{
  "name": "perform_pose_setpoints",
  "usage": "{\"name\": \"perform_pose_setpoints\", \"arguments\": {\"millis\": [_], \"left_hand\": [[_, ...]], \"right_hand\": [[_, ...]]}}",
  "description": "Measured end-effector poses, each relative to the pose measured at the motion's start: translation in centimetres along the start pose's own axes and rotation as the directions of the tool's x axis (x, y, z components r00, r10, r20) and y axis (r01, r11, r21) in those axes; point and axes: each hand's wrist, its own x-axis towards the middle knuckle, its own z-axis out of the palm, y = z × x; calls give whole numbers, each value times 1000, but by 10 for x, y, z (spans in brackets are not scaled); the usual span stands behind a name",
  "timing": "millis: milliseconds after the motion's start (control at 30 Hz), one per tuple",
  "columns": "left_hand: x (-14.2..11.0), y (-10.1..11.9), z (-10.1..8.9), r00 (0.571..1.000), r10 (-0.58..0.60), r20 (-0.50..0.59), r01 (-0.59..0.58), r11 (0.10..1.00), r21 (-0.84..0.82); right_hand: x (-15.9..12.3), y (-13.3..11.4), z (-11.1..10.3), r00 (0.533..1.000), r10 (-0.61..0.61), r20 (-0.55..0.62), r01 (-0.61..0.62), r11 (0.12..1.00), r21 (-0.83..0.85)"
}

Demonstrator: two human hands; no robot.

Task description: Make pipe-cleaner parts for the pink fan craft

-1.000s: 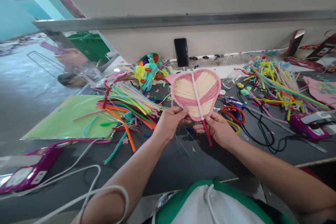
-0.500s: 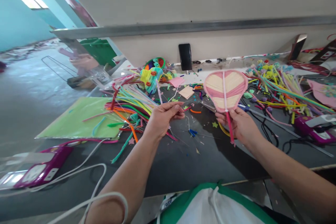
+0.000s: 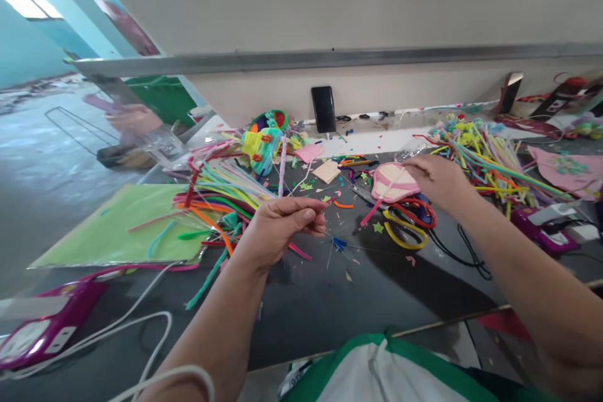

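Observation:
My left hand (image 3: 292,225) hovers over the middle of the dark tabletop, thumb and fingertips pinched together. Whatever is between them is too small to make out. To the right, my right hand (image 3: 436,179) has its fingers on the right edge of a pink and cream heart-shaped fan (image 3: 393,181). The fan's pink handle (image 3: 371,213) points toward me and to the left. Just below the fan lie scissors with red and yellow handles (image 3: 406,232). A blue scrap (image 3: 338,244) lies on the table under my left hand.
Bundles of coloured pipe cleaners lie left (image 3: 221,182) and right (image 3: 499,157). A phone (image 3: 323,110) leans on the back panel. Purple devices (image 3: 51,320) with cables sit at both sides. A green sheet in plastic (image 3: 108,226) is at left; paper squares (image 3: 326,171) lie mid-table.
My right hand has moved the heart-shaped fan from upright in front of me down and away, over the table, uncovering the scissors. My left hand stays pinched in nearly the same place.

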Motion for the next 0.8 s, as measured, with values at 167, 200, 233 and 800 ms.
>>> {"name": "perform_pose_setpoints", "arguments": {"millis": [167,200,233,800], "left_hand": [[-1,-2,2,1000,0,24,-1,999,49],[-1,-2,2,1000,3,14,-3,998,56],[0,-2,2,1000,7,-2,-7,998,60],[50,-28,27,985,38,-169,-44,999,-31]], "right_hand": [[17,-30,45,971,-173,163,111,937,330],[17,-32,52,967,-139,214,54,931,361],[16,-34,58,960,-105,261,-9,916,402],[-25,-71,87,777,83,624,-628,36,777]]}}
